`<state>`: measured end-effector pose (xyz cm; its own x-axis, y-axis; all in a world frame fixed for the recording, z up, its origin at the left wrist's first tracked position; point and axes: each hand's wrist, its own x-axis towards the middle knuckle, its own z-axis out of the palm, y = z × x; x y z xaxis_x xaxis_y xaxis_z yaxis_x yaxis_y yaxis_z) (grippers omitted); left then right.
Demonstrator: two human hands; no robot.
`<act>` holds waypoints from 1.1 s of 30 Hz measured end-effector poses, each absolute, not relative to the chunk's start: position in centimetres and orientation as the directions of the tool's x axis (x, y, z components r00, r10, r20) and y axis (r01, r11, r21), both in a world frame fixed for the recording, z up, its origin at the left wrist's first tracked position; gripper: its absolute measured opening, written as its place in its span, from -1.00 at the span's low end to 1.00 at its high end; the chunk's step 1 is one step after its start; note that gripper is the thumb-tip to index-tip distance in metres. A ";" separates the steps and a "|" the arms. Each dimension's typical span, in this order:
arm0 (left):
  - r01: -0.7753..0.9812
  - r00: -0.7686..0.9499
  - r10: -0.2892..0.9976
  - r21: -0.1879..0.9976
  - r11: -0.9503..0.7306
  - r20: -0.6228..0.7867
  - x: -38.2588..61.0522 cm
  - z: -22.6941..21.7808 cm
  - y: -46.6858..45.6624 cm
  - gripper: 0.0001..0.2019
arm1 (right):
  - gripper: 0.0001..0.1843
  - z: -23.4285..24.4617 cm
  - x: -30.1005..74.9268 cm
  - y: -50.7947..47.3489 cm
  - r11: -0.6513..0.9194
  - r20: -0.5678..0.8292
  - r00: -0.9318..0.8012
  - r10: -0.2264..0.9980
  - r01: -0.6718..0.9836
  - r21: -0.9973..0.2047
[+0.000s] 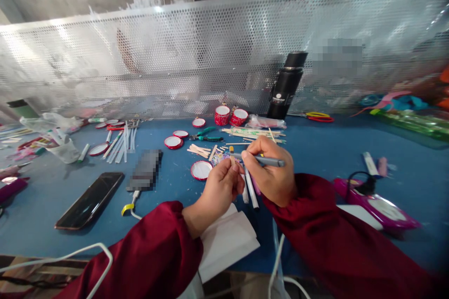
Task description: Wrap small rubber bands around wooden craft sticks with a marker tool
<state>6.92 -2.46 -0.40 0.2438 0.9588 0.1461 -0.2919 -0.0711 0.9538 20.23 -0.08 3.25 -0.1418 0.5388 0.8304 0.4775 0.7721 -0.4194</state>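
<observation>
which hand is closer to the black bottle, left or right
Right. The right hand, holding a grey marker, is on the near side of the black bottle; the left hand, pinching a small wooden stick, is farther from it, off to the left.

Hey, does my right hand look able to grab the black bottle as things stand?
Probably not right now: your right hand is taken up with the gray pen. Otherwise the way to the bottle looks fairly free, with only low sticks and a packet in between.
</observation>
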 end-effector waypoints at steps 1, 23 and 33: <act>-0.292 0.239 0.961 0.954 -0.069 0.142 6.9 -0.4 -2.5 -0.55 | -0.76 3.2 20.3 0.0 0.774 0.835 -0.140 0.533 0.479 -0.414; -0.311 0.222 0.964 0.948 -0.070 0.144 7.0 -0.6 -2.2 -0.54 | -0.75 3.3 20.5 0.3 0.768 0.846 -0.126 0.518 0.504 -0.395; -0.320 0.227 0.963 0.945 -0.070 0.148 7.0 -0.6 -2.2 -0.56 | -0.74 3.3 20.5 0.3 0.766 0.836 -0.140 0.531 0.500 -0.403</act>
